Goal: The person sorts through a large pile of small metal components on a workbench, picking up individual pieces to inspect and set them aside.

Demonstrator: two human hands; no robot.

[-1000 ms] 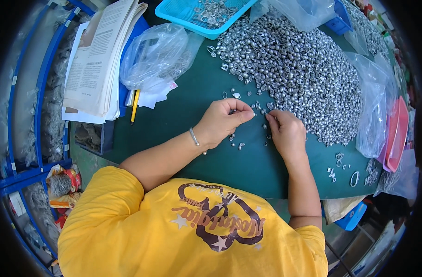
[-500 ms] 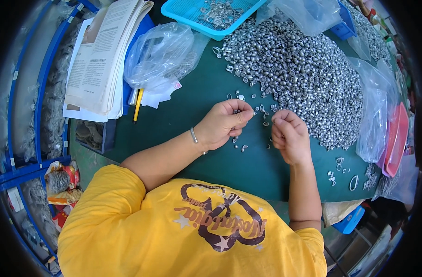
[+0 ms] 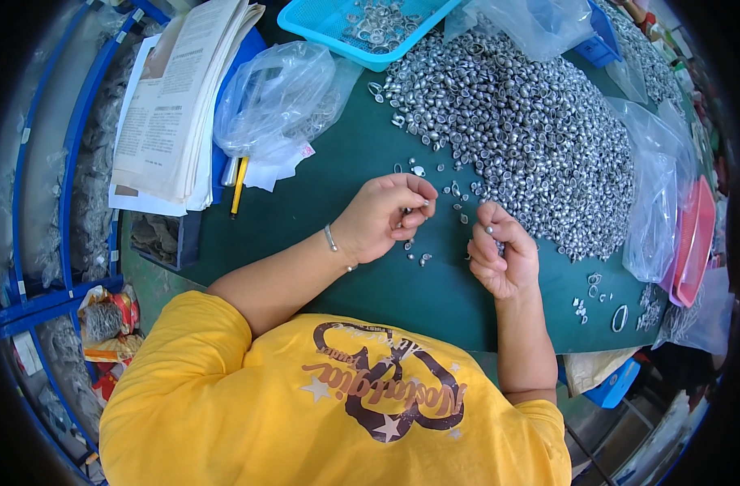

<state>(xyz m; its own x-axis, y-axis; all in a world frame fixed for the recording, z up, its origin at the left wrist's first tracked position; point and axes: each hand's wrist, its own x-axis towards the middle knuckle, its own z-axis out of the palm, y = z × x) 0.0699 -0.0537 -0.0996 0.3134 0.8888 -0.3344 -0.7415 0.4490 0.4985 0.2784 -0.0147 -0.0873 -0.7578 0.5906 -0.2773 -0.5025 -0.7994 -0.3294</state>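
Observation:
My left hand [image 3: 386,219], a metal bangle at its wrist, is closed above the green table [image 3: 305,279]. Between its thumb and finger a small silvery metal piece [image 3: 426,202] just shows. To its right my right hand [image 3: 506,257] pinches a small rounded silvery metal piece [image 3: 490,230] at the fingertips, and its other fingers curl in below. The hands are apart. Beyond them spreads a large pile of small oval, hollow silvery metal pieces [image 3: 540,146]. Several loose pieces [image 3: 457,191] lie between the hands and under the left one.
A turquoise basket [image 3: 328,36] at the back holds ring-like pieces. Clear plastic bags [image 3: 277,89] lie beside stacked papers [image 3: 171,113] and a yellow pen [image 3: 239,188]. On the right are another clear bag [image 3: 652,202], a red tray [image 3: 696,243] and a loose ring [image 3: 620,318].
My left hand has drawn slightly left, away from the right one. My right hand has turned and its fingers have shifted, so the piece at its fingertips now shows.

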